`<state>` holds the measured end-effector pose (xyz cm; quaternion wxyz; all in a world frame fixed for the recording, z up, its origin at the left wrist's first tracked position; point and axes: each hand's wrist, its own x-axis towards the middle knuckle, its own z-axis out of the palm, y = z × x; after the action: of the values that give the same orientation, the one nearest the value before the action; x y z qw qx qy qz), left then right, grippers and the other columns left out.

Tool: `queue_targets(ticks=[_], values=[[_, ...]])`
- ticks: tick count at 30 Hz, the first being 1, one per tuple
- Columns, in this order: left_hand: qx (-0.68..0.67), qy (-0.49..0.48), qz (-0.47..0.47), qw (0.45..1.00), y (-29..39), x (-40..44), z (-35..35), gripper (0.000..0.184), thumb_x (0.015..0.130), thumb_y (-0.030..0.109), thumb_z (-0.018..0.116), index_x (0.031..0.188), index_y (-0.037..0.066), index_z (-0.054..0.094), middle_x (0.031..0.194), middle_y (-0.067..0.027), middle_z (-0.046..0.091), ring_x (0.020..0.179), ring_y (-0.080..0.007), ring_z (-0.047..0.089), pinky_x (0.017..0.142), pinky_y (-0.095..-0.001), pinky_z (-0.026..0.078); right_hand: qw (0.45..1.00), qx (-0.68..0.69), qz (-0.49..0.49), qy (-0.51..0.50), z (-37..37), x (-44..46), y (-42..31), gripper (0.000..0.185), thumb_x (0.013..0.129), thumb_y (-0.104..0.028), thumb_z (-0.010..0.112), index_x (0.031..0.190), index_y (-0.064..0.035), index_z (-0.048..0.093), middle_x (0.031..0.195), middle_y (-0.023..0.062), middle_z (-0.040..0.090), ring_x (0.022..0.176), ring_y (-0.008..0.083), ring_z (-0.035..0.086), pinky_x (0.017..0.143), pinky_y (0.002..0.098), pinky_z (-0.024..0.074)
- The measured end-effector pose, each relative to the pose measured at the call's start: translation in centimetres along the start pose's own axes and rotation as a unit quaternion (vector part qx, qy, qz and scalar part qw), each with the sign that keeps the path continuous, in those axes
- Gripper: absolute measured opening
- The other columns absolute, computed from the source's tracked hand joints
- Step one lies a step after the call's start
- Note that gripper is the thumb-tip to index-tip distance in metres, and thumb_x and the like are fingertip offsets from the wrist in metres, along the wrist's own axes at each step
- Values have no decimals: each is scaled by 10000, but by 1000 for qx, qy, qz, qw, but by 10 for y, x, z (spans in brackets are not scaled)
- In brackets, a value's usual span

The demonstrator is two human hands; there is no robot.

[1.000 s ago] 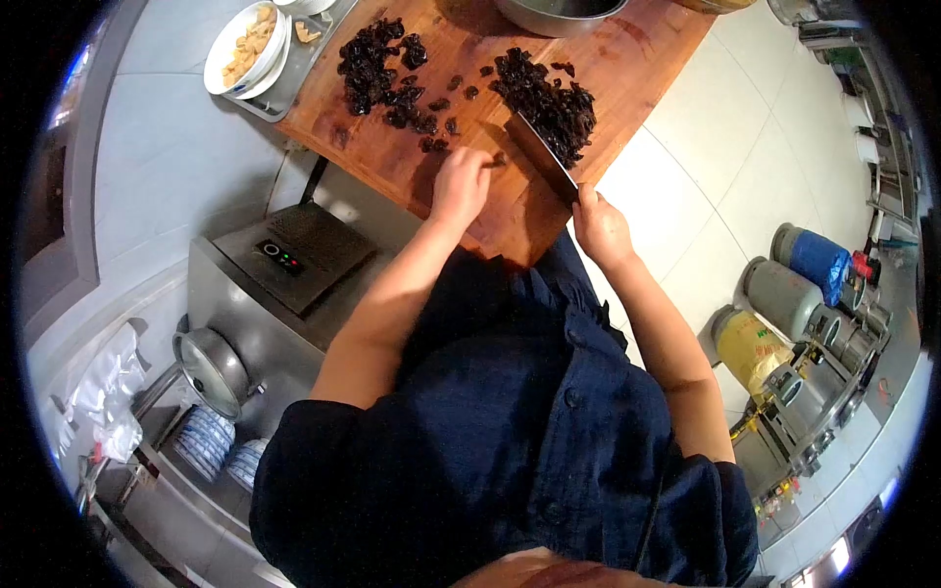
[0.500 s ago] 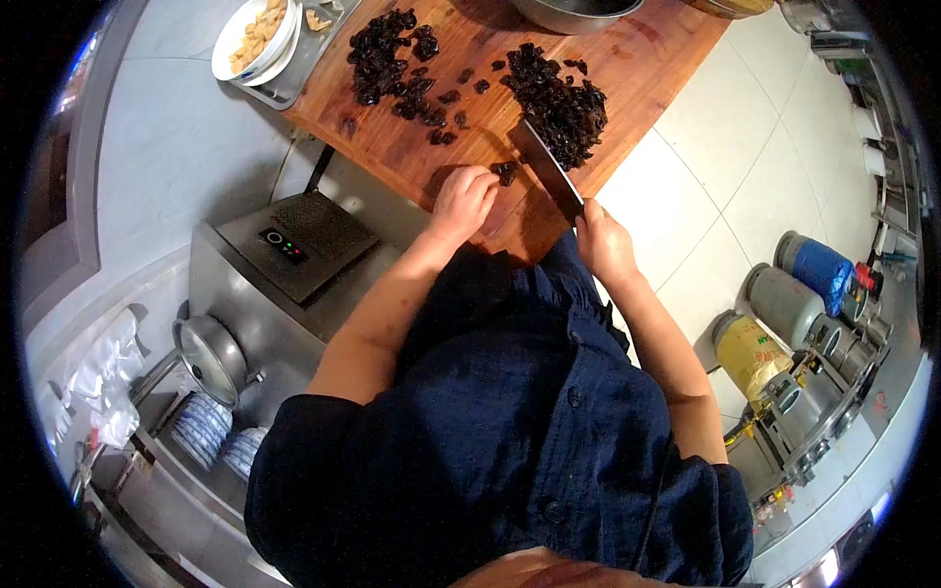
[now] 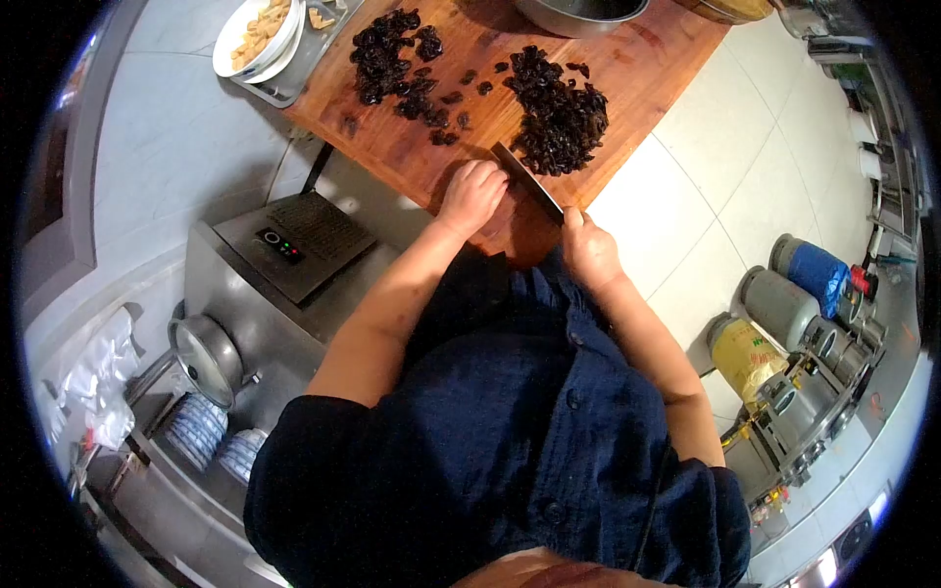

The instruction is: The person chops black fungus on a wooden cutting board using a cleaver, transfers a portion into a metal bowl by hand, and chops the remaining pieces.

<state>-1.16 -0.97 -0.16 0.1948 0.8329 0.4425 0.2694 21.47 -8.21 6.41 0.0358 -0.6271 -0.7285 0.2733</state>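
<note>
My right hand (image 3: 591,247) grips the handle of a kitchen cleaver (image 3: 530,185), its blade slanting up and left across the wooden cutting board (image 3: 642,83). Beside the blade's left face, the curled fingers of my left hand (image 3: 472,199) press down on the board near its front edge. They cover a dark piece of wood ear mushroom, which is nearly hidden. Just beyond the blade lies a heap of cut black wood ear mushroom (image 3: 559,113). A second, looser pile of mushroom pieces (image 3: 380,64) spreads over the board's far left.
A metal bowl (image 3: 583,18) stands at the board's far edge. White bowls (image 3: 227,49) with tan chunks sit on a metal tray (image 3: 284,96) at left. An appliance with a lit panel (image 3: 294,250) is below. Gas cylinders (image 3: 779,304) stand on the floor at right.
The cleaver and my right hand have shifted left, bringing the blade against my left fingers. My left fingers now cover the mushroom piece that showed beside them before.
</note>
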Motion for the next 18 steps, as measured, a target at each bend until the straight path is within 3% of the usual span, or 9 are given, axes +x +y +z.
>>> queue_targets(ticks=[2, 5, 8, 9, 13, 16, 18], values=[[-10, 1, -4, 1000, -1, 1, 3, 148, 806, 105, 674, 914, 23, 617, 977, -138, 578, 938, -335, 549, 850, -432, 458, 999, 36, -10, 15, -1, 0, 9, 179, 872, -69, 501, 1037, -5, 474, 866, 248, 620, 688, 415, 639, 593, 480, 537], [-1, 9, -2, 1000, -1, 1, 3, 150, 787, 99, 682, 895, 25, 610, 955, -133, 571, 938, -327, 547, 853, -429, 459, 1000, 0, -5, -1, -17, -8, 3, 202, 834, -51, 506, 1031, -28, 466, 902, 250, 625, 658, 402, 645, 570, 464, 545], [39, -42, -15, 998, 2, 1, -4, 154, 768, 99, 686, 871, 27, 596, 921, -123, 557, 938, -314, 543, 858, -425, 459, 998, -29, -8, -53, -14, -14, 0, 172, 859, -59, 486, 1023, -16, 456, 897, 265, 620, 653, 404, 640, 564, 482, 532], [40, -14, 1, 999, 2, 1, -2, 156, 758, 107, 684, 844, 26, 583, 893, -118, 540, 933, -303, 539, 859, -423, 458, 999, -28, -10, -41, -9, -11, 1, 167, 863, -60, 483, 1020, -13, 451, 882, 266, 619, 654, 409, 637, 562, 487, 527], [18, -12, 20, 1000, -1, 0, -2, 134, 814, 137, 666, 876, 30, 617, 961, -128, 572, 980, -299, 553, 878, -410, 465, 1000, 10, -16, -18, 4, 5, 3, 157, 864, -56, 483, 1005, -5, 438, 822, 268, 614, 663, 426, 630, 564, 498, 514], [-20, 38, -37, 998, -10, 1, -9, 123, 842, 142, 663, 905, 41, 635, 998, -135, 589, 1009, -304, 561, 877, -410, 469, 999, 43, -26, 9, 1, 8, 1, 145, 858, -53, 491, 984, -7, 438, 789, 266, 609, 672, 435, 626, 574, 503, 509], [21, 119, -132, 984, -25, 9, -29, 106, 841, 84, 653, 925, 28, 622, 1009, -135, 581, 996, -303, 564, 868, -428, 468, 997, 60, -44, 10, -1, 9, 0, 133, 871, -72, 509, 969, -14, 441, 788, 266, 609, 685, 440, 622, 584, 508, 503]])
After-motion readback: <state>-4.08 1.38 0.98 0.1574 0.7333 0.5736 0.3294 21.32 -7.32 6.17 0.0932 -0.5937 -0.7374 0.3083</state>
